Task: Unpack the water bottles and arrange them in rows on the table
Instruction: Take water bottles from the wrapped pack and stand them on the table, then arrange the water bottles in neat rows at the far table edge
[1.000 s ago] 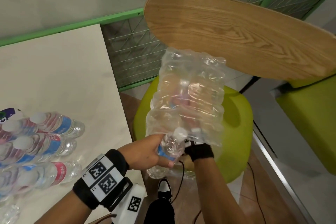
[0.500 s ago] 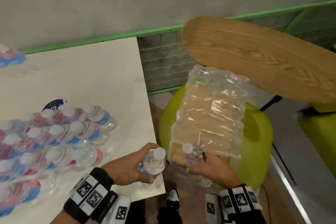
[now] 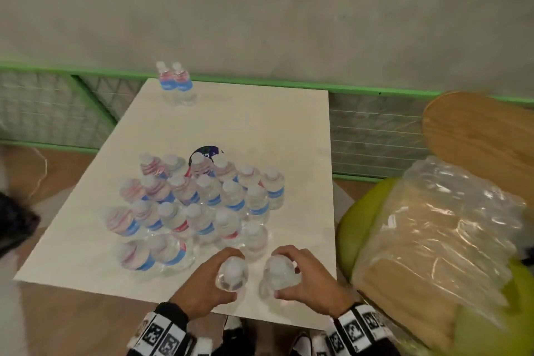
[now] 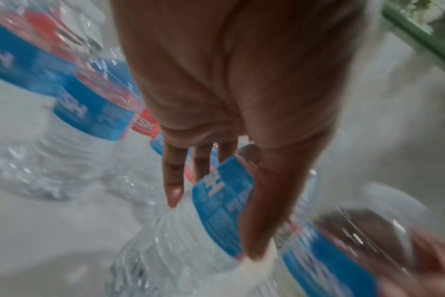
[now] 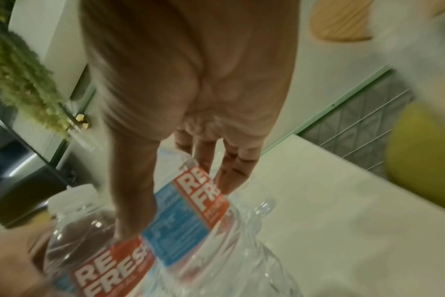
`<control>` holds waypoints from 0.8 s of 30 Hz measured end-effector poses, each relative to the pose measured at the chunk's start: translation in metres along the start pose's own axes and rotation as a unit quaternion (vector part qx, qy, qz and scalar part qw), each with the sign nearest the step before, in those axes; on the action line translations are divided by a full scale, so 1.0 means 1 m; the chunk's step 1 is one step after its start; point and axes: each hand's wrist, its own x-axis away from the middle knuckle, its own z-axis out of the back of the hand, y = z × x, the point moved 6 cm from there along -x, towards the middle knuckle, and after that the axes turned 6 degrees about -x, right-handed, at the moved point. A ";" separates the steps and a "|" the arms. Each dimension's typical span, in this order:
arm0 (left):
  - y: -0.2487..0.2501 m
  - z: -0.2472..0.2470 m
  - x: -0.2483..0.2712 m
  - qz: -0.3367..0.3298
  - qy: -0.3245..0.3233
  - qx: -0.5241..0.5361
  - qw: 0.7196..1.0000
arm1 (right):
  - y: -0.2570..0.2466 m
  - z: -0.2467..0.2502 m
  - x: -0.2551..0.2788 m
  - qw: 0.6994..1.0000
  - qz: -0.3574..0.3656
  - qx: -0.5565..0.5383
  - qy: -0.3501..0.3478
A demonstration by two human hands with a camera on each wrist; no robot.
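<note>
Left hand (image 3: 206,283): fingers (image 4: 173,180) wrapped round an upright water bottle (image 3: 232,273) at the near edge of the table (image 3: 289,130).
Right hand (image 3: 307,277): fingers (image 5: 238,164) wrapped round a second bottle (image 3: 278,273), just beside the first.
Cluster of bottles (image 3: 196,202): upright, mid-table, in rough rows, caps white, labels blue and red.
Pair of bottles (image 3: 174,82): far table edge, well apart from the cluster.
Plastic wrap (image 3: 439,240): crumpled on a green chair (image 3: 349,220) at the right.
</note>
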 end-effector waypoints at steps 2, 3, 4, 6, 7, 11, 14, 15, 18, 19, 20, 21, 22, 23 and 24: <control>-0.017 0.009 0.003 -0.008 0.043 -0.022 0.999 | -0.012 -0.020 -0.017 1.000 0.003 -0.009 0.029; -0.024 0.013 0.003 -0.009 0.061 -0.034 0.998 | -0.017 -0.030 -0.024 0.999 0.006 -0.017 0.041; -0.031 0.017 0.003 -0.009 0.075 -0.043 0.996 | -0.021 -0.039 -0.028 0.998 0.010 -0.024 0.053; -0.042 0.026 0.003 -0.014 0.100 -0.059 0.993 | -0.026 -0.054 -0.033 0.997 0.011 -0.035 0.074; -0.048 0.030 0.003 -0.019 0.109 -0.074 0.991 | -0.027 -0.061 -0.035 0.996 0.008 -0.032 0.086; -0.061 0.037 0.002 -0.024 0.096 -0.109 0.989 | -0.030 -0.079 -0.039 0.991 -0.016 -0.019 0.134; -0.064 0.041 -0.001 -0.042 0.096 -0.098 0.990 | -0.038 -0.089 -0.040 0.985 -0.028 -0.029 0.169; -0.065 0.042 -0.001 -0.044 0.096 -0.097 0.990 | -0.040 -0.091 -0.041 0.982 -0.032 -0.032 0.182; -0.062 0.045 0.001 -0.054 0.097 -0.098 0.989 | -0.045 -0.093 -0.042 0.977 -0.052 -0.034 0.206; -0.061 0.045 0.002 -0.064 0.100 -0.105 0.987 | -0.047 -0.094 -0.042 0.977 -0.057 -0.030 0.204; -0.059 0.046 0.003 -0.075 0.101 -0.114 0.986 | -0.048 -0.094 -0.043 0.978 -0.062 -0.024 0.199; -0.058 0.046 0.004 -0.084 0.099 -0.124 0.984 | -0.049 -0.094 -0.043 0.979 -0.067 -0.019 0.189; -0.057 0.045 0.005 -0.089 0.096 -0.131 0.983 | -0.050 -0.094 -0.042 0.981 -0.073 -0.015 0.177; -0.056 0.046 0.007 -0.092 0.094 -0.135 0.982 | -0.051 -0.093 -0.041 0.983 -0.079 -0.009 0.163; -0.054 0.048 0.010 -0.096 0.093 -0.134 0.982 | -0.053 -0.091 -0.039 0.985 -0.086 0.003 0.147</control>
